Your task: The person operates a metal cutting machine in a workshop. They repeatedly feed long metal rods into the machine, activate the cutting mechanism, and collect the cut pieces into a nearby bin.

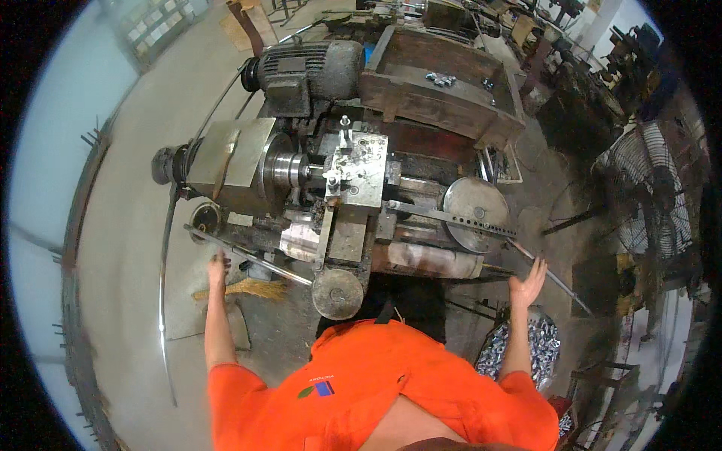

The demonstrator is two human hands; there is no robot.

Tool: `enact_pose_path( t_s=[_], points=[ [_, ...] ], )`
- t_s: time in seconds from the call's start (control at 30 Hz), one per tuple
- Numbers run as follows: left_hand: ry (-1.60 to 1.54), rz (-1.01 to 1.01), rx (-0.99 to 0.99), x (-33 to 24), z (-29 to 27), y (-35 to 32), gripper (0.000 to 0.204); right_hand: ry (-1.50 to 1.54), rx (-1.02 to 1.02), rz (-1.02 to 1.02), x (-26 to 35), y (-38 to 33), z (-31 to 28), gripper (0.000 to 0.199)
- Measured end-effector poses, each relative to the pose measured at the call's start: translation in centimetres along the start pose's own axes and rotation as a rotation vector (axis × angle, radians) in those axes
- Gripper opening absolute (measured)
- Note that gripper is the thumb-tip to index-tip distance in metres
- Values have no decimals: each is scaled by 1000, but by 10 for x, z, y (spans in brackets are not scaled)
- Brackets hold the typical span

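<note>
In front of me is a small, greasy lathe. My left hand point(218, 269) is just below a long steel lever point(259, 261), its fingers loosely curled and a small gap showing. The lever runs to a round metal knob point(337, 294) at the machine's front. My right hand point(529, 283) has its fingers stretched out, lying at a thin rod point(555, 279). That rod extends from a flat bar with a row of holes point(459, 219), beside a round steel disc point(477, 214). A tool block point(367, 169) sits next to the chuck point(287, 170), which grips a thin workpiece.
A dark motor point(312, 71) and a wooden box point(436, 105) with a few metal parts stand behind. A heap of shiny metal pieces point(534, 342) lies at lower right. A straw broom point(244, 289) lies at left, a fan point(653, 192) stands at right.
</note>
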State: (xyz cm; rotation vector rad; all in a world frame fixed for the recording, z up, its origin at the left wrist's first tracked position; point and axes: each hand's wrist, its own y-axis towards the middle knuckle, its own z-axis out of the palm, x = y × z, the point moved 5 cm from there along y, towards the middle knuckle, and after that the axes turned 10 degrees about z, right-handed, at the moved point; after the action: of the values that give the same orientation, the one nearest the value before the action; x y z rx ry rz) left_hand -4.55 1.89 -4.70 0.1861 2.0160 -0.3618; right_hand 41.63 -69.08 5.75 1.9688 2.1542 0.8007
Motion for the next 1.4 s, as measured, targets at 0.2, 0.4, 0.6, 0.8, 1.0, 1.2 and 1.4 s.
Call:
enact_pose_path(
  t_s=[0.2, 0.4, 0.6, 0.8, 1.0, 1.2, 1.4],
  points=[
    [1124, 461, 335, -5, 71, -22, 44, 146, 214, 143, 2, -28, -5, 57],
    [938, 336, -141, 73, 113, -43, 38, 363, 265, -3, 52, -35, -14, 28],
    [1289, 496, 614, 39, 90, -17, 52, 391, 280, -5, 97, -4, -43, 28],
    [1232, 485, 518, 78, 63, -1, 52, 600, 378, -275, 238, 49, -56, 34],
    [695, 394, 290, -89, -11, -27, 40, 806, 426, -878, 436, 16, -64, 35],
    [766, 714, -434, -153, -174, -74, 31, 175, 761, -889, 539, -22, -7, 27],
    [953, 137, -456, -58, -195, -74, 65, 225, 779, -900, 548, -23, -8, 27]
  ],
)
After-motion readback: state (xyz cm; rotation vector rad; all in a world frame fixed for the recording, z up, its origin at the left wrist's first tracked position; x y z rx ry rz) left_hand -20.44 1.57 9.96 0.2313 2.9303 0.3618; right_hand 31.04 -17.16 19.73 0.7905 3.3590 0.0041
